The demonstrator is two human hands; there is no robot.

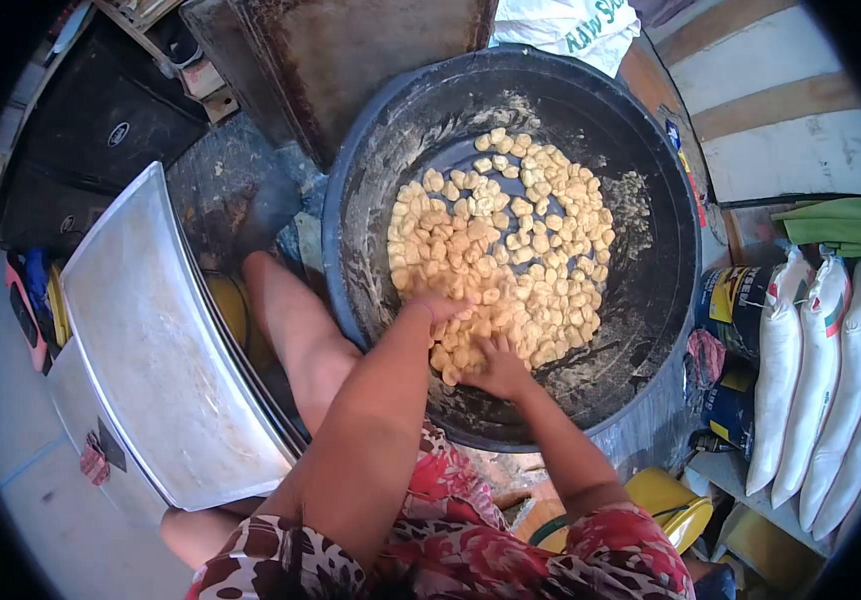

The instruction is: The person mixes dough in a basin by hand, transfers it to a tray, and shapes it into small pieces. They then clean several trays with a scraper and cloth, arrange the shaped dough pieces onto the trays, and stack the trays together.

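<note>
Many small, pale, rounded dough pieces lie in a wide black basin whose walls are smeared with dried pale residue. My left hand is down among the pieces near the basin's near left side, a finger or thumb stretched out over them and the rest partly covered. Just to its right and nearer to me, my right hand rests against the pile with its fingers spread, touching the pieces. Neither hand is closed round a piece that I can see.
Large metal trays stand at my left. Dark rusty sheets lean behind the basin, beside a white printed sack. At right are long white filled bags, dark cans and a yellow container.
</note>
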